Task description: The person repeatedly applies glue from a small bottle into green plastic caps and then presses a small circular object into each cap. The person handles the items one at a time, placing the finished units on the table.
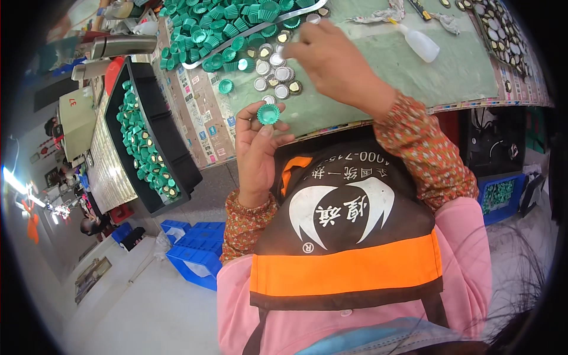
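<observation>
Between the thumb and fingers of my left hand (258,142) is a small green fluted cup (268,114), its open side facing up, at the near edge of the table. My right hand (340,62) is over the green work surface, beside a cluster of round crimped caps (284,74) with white or silvery faces. Its fingers are curled together, and what they pinch, if anything, cannot be made out. A single green fluted cup (226,86) lies left of the cluster. Many more green cups (204,29) are heaped at the far left in a metal-rimmed tray (222,48).
A black bin (163,127) of green cups stands at the left. Right of my right hand lie a white squeeze bottle (419,44) and crumpled tissue (384,13). A tray of round caps (503,35) sits at the far right. Blue crates (198,251) rest on the floor.
</observation>
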`<move>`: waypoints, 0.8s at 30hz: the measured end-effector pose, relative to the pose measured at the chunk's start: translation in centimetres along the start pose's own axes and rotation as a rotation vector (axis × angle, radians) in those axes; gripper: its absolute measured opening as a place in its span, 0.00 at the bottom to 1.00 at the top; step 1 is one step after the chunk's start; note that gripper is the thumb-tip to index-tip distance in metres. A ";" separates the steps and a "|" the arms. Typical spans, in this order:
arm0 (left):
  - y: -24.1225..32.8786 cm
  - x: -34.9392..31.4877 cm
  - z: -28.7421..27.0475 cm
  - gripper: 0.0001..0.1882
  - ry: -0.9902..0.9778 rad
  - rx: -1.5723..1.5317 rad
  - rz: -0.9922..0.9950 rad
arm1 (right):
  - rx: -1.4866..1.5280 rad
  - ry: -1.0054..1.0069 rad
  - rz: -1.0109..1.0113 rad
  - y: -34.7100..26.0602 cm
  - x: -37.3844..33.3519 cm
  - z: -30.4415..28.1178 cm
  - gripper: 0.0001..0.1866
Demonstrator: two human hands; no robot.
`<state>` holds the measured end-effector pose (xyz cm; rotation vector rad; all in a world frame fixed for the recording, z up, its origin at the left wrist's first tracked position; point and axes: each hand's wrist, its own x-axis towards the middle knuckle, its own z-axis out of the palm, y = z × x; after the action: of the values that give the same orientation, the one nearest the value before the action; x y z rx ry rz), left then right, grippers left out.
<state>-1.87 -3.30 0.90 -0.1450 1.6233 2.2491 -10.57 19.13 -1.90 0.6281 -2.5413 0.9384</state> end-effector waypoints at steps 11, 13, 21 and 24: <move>-0.6 -0.8 -1.2 0.22 0.034 -0.004 -0.011 | 0.094 -0.043 -0.075 1.9 1.5 2.6 0.09; -0.6 -0.8 -1.3 0.22 0.025 -0.021 -0.015 | 0.209 -0.098 0.048 2.1 0.5 0.5 0.08; -0.8 -0.2 -0.5 0.24 -0.013 -0.060 -0.080 | 0.110 -0.266 0.306 1.7 -4.9 -5.5 0.10; -0.7 0.1 -0.1 0.24 -0.051 -0.084 -0.107 | -0.062 -0.122 0.194 2.0 -5.9 -5.9 0.10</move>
<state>-1.77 -3.16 0.22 -0.1898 1.4606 2.2218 -5.64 26.13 -1.45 0.4392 -2.7679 0.9042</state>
